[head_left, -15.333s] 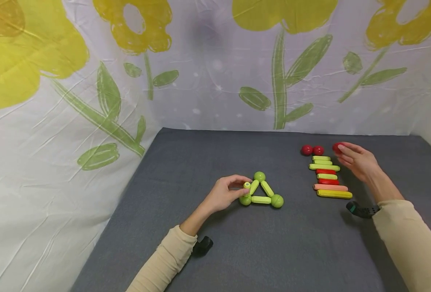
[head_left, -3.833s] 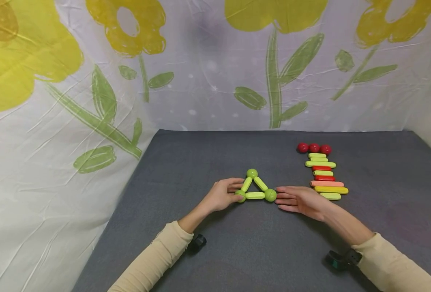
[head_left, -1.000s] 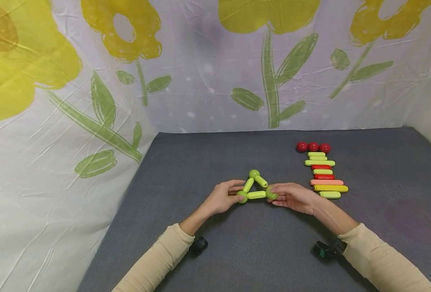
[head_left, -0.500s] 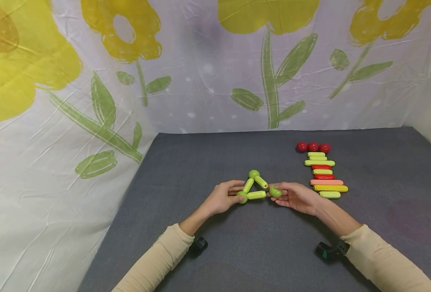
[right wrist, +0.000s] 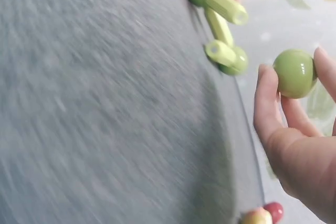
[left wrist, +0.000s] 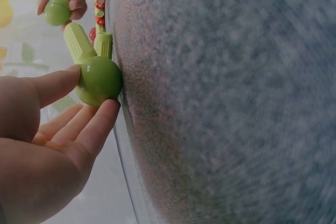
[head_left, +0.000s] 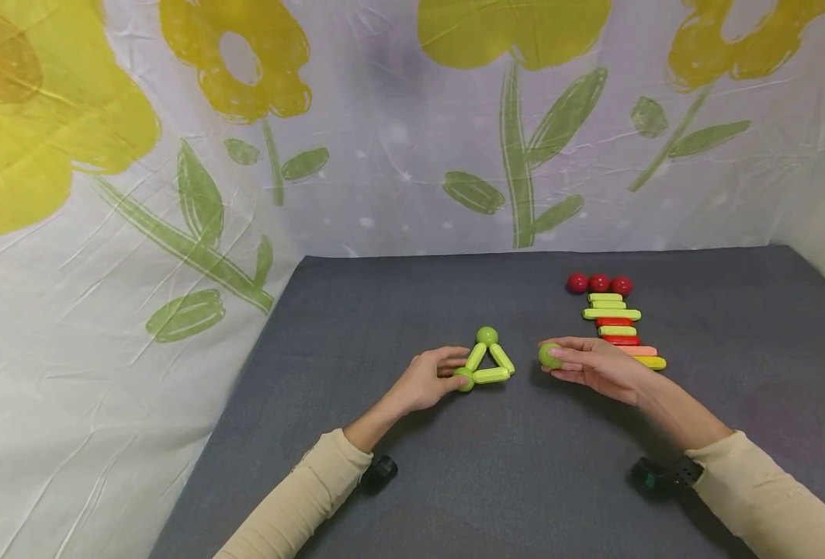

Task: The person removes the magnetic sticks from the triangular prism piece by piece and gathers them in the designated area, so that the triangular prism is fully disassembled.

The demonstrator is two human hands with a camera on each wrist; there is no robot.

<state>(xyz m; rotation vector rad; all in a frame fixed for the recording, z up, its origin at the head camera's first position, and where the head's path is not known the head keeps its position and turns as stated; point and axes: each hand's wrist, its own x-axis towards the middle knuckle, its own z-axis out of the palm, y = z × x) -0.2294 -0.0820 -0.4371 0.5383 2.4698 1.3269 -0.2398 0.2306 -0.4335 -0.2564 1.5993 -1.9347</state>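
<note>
My left hand (head_left: 428,378) pinches the green ball (left wrist: 100,81) at the left corner of a stick-and-ball frame between thumb and fingertips. Two light-green rods join at that ball; the lower one (head_left: 491,376) tilts up off the table in the wrist views. Another green ball (head_left: 487,335) tops the frame, with a third light-green rod (head_left: 501,359) running from it toward the lower right. To the right of this frame, my right hand (head_left: 599,368) holds a loose green ball (right wrist: 295,73) above the table by its fingertips. No ball sits at the right corner.
Three red balls (head_left: 598,283) line up at the back right of the dark table (head_left: 356,310). Below them is a column of rods in light green, red (head_left: 614,321), pink and yellow (head_left: 653,362), partly covered by my right hand. A flower-printed curtain (head_left: 398,155) stands behind.
My right hand has pulled the green ball off the frame's right corner and carried it right. Longer ago, a rod stood on the left ball; it later lay at the column's near end.
</note>
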